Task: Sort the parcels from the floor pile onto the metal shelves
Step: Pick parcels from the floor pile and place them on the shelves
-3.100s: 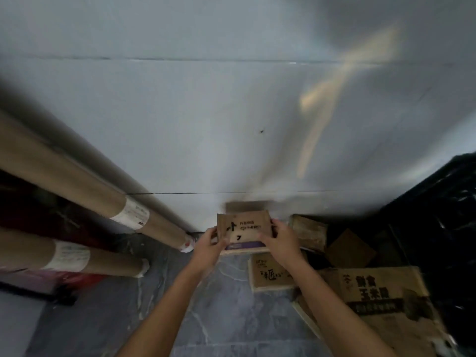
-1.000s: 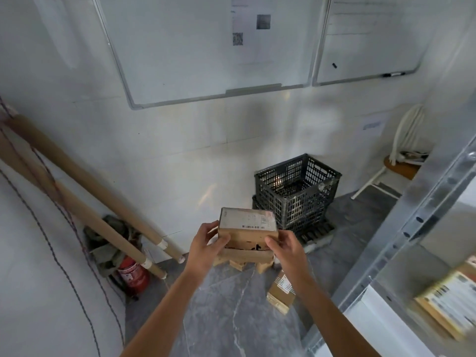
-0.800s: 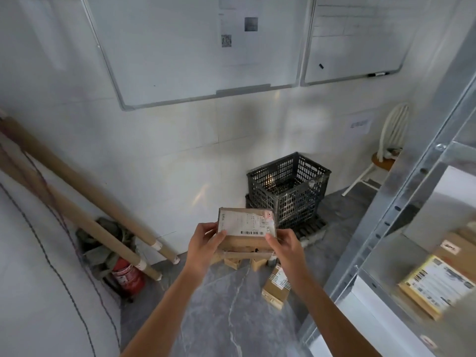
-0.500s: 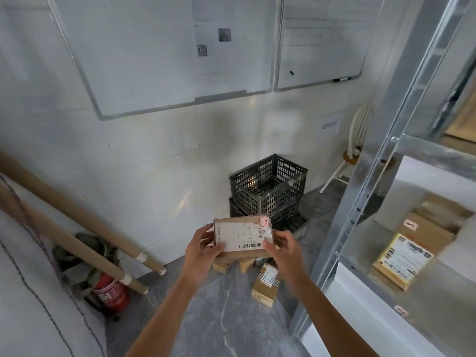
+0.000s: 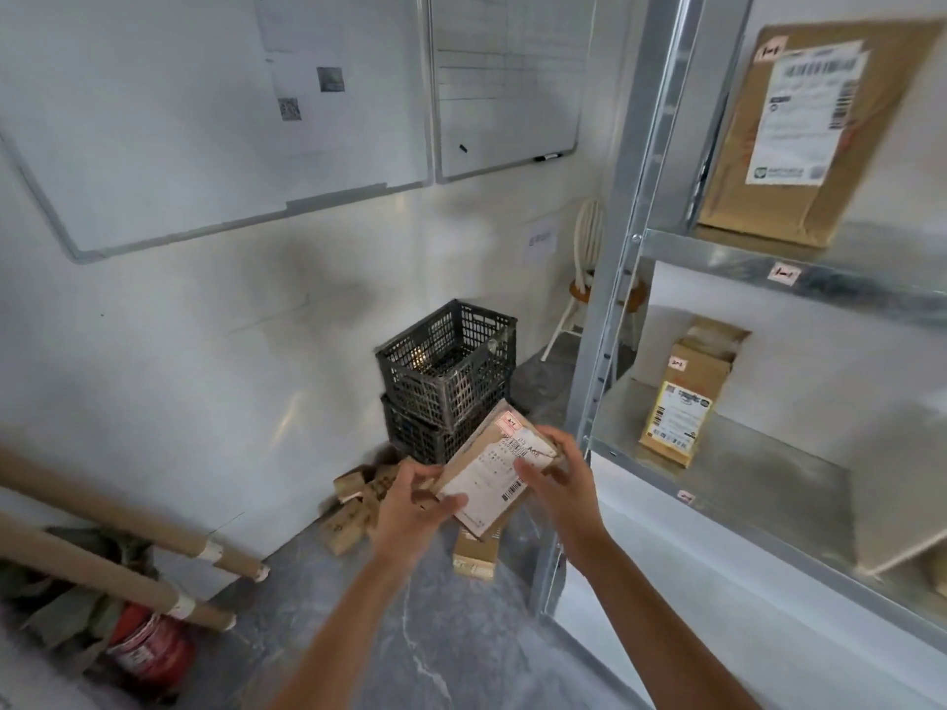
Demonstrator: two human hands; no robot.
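From my head camera, I hold a small cardboard parcel (image 5: 489,476) in the air with both hands, tilted, with its white label facing up at me. My left hand (image 5: 410,509) grips its lower left corner, the thumb lying across the label and the fingers (image 5: 417,471) curled under the edge. My right hand (image 5: 561,491) grips the right side, thumb on the label and fingers curled round the far edge. The parcel hangs above the floor, just left of the front post of the metal shelves (image 5: 612,299).

On the upper shelf a large brown parcel (image 5: 799,140) leans upright near the left end, close to the front edge. On the shelf below, a smaller box (image 5: 681,397) stands upright near the left end, back from the front edge.

Down on the floor, the pile of small boxes (image 5: 358,499) sits against the wall, beside two stacked black crates (image 5: 446,371). One more box (image 5: 474,558) lies on the floor under my hands. Cardboard tubes (image 5: 128,525) lean at the left over a red canister (image 5: 153,653). Two whiteboards (image 5: 205,110) hang on the wall, and a chair (image 5: 584,289) stands in the far corner.
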